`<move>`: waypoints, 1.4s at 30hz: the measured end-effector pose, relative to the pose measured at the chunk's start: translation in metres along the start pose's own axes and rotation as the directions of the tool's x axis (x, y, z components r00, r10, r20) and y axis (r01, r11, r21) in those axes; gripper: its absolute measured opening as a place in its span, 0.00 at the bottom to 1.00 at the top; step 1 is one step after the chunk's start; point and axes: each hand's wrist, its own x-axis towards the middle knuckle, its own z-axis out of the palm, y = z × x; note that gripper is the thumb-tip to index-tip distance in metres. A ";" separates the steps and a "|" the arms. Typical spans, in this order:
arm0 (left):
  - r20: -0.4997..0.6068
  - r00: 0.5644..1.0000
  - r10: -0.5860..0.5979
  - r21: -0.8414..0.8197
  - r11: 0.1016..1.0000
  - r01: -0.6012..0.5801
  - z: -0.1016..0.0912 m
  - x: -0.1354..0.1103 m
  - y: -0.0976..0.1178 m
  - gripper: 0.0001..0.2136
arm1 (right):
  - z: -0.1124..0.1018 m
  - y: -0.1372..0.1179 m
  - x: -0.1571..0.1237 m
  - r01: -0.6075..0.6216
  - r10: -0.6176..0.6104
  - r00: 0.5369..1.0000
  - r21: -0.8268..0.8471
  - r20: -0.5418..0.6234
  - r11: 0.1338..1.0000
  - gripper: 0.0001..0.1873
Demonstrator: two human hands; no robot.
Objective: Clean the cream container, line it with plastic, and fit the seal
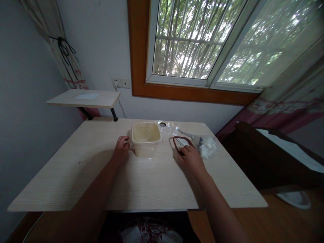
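Note:
A cream square plastic container [146, 140] stands open on the light wooden table [88, 168]. My left hand [120, 148] is curled against the container's left side, gripping its edge or a small handle there. My right hand [190, 158] rests on the table to the right, fingers pinched on a brown-rimmed clear lid [180, 141] lying flat. Just right of the lid lies a crumpled clear plastic bag [206, 145] with small dark and white parts inside.
A cable hole [162, 124] sits in the table behind the container. A raised side shelf [83, 98] stands at the back left. A wall socket [120, 83] and window lie behind. A dark wooden bed frame [265, 158] stands to the right.

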 end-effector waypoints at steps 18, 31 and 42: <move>-0.020 0.999 0.041 -0.043 0.998 -0.041 0.002 0.000 -0.007 0.07 | -0.047 -0.038 0.021 0.300 -0.299 0.879 -0.056 -0.370 0.952 0.10; -0.009 0.999 0.037 -0.054 0.998 -0.037 0.002 0.001 -0.010 0.08 | -0.077 -0.092 0.070 0.328 -0.173 0.877 0.297 -0.448 0.897 0.05; -0.013 0.999 0.048 -0.039 0.998 -0.048 0.002 0.005 -0.023 0.09 | -0.083 -0.156 0.104 0.420 -0.394 0.881 0.051 -0.264 0.906 0.10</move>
